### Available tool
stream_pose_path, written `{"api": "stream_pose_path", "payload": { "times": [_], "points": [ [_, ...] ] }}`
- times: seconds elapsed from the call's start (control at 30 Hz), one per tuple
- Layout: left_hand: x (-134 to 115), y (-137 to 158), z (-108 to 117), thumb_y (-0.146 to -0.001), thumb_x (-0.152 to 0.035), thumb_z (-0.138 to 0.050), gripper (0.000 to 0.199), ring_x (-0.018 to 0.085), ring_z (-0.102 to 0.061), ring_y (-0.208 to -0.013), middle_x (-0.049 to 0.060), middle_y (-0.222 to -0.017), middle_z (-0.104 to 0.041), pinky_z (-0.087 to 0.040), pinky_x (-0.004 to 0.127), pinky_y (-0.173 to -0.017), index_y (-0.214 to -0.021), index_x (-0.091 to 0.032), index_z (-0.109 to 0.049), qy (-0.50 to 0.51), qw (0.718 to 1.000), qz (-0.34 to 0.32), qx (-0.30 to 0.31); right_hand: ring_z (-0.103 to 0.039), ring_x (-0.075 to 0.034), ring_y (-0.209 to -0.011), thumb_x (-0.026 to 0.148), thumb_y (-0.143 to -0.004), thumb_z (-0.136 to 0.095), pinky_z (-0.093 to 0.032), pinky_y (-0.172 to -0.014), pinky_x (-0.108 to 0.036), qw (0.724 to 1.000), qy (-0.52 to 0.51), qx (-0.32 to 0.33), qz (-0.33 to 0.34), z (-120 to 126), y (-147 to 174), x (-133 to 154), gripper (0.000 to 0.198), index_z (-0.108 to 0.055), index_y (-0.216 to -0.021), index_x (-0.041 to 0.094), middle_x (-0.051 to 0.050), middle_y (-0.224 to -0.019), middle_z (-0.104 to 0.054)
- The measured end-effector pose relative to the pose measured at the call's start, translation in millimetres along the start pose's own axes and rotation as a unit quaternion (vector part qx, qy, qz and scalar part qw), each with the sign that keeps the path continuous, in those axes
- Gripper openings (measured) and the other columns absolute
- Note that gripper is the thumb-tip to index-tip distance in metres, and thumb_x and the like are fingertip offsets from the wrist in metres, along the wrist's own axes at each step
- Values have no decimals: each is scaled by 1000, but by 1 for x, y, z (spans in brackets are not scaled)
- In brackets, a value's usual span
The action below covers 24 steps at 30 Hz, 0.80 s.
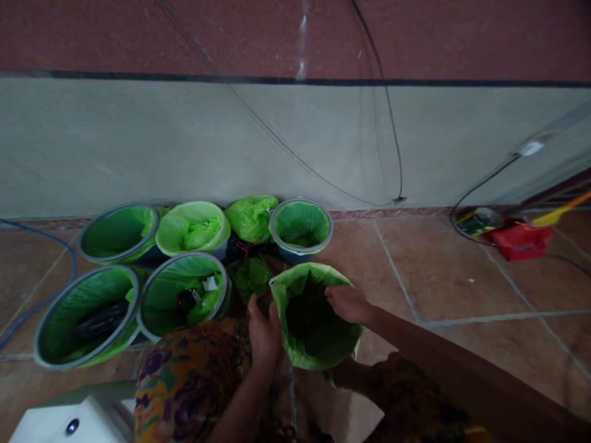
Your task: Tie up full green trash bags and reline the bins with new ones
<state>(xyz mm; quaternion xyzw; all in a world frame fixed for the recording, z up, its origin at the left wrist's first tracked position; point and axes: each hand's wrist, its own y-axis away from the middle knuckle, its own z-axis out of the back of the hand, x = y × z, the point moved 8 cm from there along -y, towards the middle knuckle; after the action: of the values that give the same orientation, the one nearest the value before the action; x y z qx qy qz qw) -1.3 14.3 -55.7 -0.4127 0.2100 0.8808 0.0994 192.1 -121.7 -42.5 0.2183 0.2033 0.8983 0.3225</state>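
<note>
A bin with a light green liner (286,347) folded over its rim stands in front of me, dark inside. My left hand (265,332) is just left of this bin, its thumb and fingers apart, with nothing seen in them. Over the bin's mouth, at the right side, is my right hand (347,303), fingers curled inward. Whether those fingers pinch the liner or something else is hidden. Left of the bin, a small green plastic bag (253,277) lies on the floor, close to my left fingertips.
Several lined bins stand to the left, including one holding a black bag (102,320). Another lined bin (301,251) stands by the wall, beside a puffed green bag (252,218). A red dustpan (519,240) lies at right. A blue hose (74,261) curves at left; cables hang along the wall.
</note>
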Motion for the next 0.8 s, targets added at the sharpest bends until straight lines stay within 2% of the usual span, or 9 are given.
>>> {"api": "stream_pose_path", "payload": {
  "times": [0.07,0.13,0.23,0.33,0.5,0.63,0.7,0.8],
  "points": [
    [-20,-17,4,-88,-28,-49,48,29,-55,-123,22,-130,-58,-44,39,-102,-132,-7,-48,-21,999,-32,-19,-66,-25,-92,18,-88,-47,-46,-79,-30,999,29,-10,-25,15,10,-19,26,-69,-99,11,-15,-97,-71],
    [-30,-27,0,-87,-23,-50,42,30,-60,-117,21,-124,-63,-46,40,-99,-126,-8,-54,-52,998,-38,-12,-66,-25,-96,18,-88,-46,-46,-82,-30,998,36,-36,-44,24,26,-32,30,-67,-107,10,-16,-101,-71],
    [-21,-29,-9,-85,-20,-52,42,30,-66,-104,21,-108,-70,-50,38,-90,-124,-5,-56,-95,995,-4,18,-65,-25,-101,20,-88,-47,-45,-87,-30,998,31,-49,-39,19,50,-35,32,-66,-112,12,-15,-102,-71],
    [-3,-26,-11,-81,-14,-55,37,27,-70,-90,16,-92,-74,-51,32,-79,-116,-7,-62,-81,996,11,19,-64,-25,-105,27,-88,-49,-44,-91,-32,998,6,-47,-39,5,62,-32,35,-63,-118,16,-13,-107,-70],
    [21,-35,-5,-76,-7,-53,32,22,-70,-85,15,-94,-74,-52,29,-77,-105,-7,-67,-6,1000,19,-24,-64,-24,-106,27,-89,-48,-44,-93,-33,998,-9,-48,-41,-9,50,-29,37,-61,-122,16,-13,-114,-69],
    [32,-30,-1,-85,-18,-48,31,23,-68,-92,18,-99,-71,-52,33,-82,-107,-4,-65,35,998,12,-56,-62,-24,-110,25,-90,-45,-43,-95,-32,997,-2,-70,-44,-12,33,-34,37,-61,-122,14,-14,-114,-68],
    [36,-21,-5,-87,-25,-47,34,23,-69,-87,15,-94,-72,-53,33,-80,-110,-5,-63,78,996,17,-35,-62,-25,-110,25,-91,-45,-44,-95,-33,996,4,-79,-44,-11,26,-37,38,-60,-124,15,-14,-115,-68],
    [35,-5,-11,-80,-25,-59,39,20,-69,-78,10,-86,-72,-54,31,-75,-114,-7,-60,106,994,26,6,-63,-25,-107,26,-91,-44,-46,-91,-33,995,15,-89,-52,-5,18,-42,38,-59,-124,15,-14,-116,-67]
  ]
}}
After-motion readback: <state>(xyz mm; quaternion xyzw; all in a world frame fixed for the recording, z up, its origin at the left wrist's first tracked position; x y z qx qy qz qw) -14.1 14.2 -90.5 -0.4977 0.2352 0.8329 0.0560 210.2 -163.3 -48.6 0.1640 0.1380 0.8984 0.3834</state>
